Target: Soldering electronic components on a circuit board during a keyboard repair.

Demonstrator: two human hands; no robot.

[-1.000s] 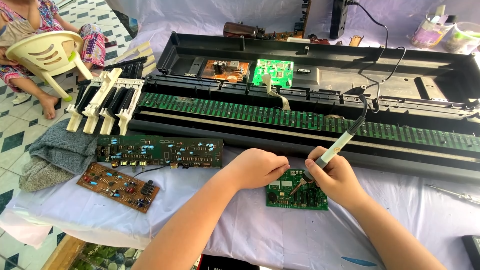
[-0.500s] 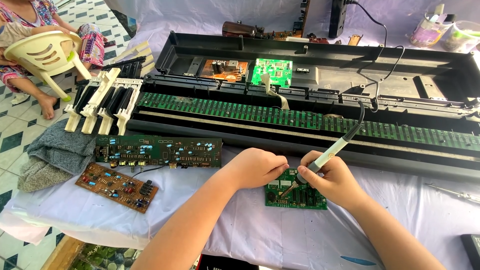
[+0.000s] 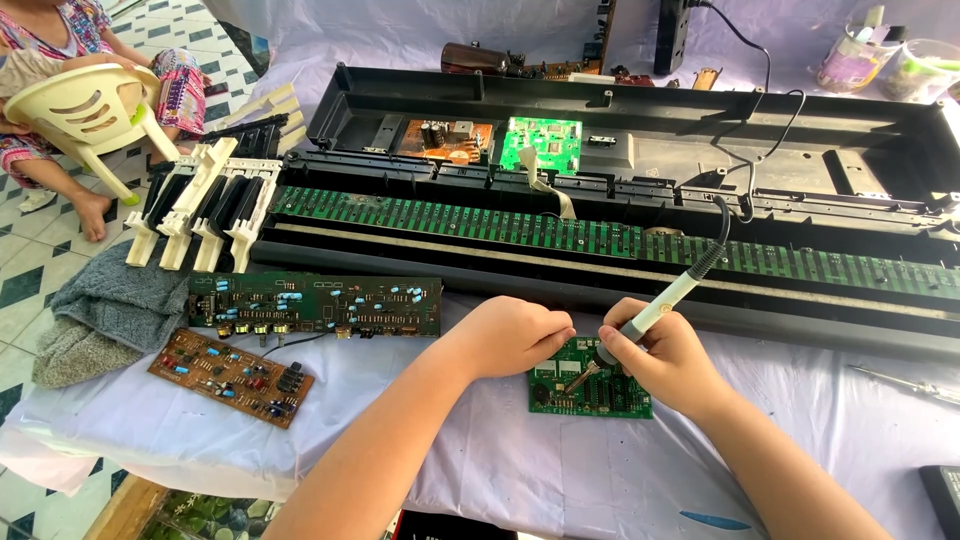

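Landmark: small green circuit board (image 3: 590, 378) on the white cloth, just in front of the opened keyboard case (image 3: 640, 150).
Change: right hand (image 3: 660, 362) has lowered the soldering iron (image 3: 655, 312); its tip now meets the board.
Left hand (image 3: 512, 335): fingers curled, pinching the board's far-left edge.
Right fingers: wrapped tightly around the iron's handle.
Meaning: soldering on 1 joint looks underway.

Matt white cloth (image 3: 480, 450) under a glossy green circuit board (image 3: 590, 385).
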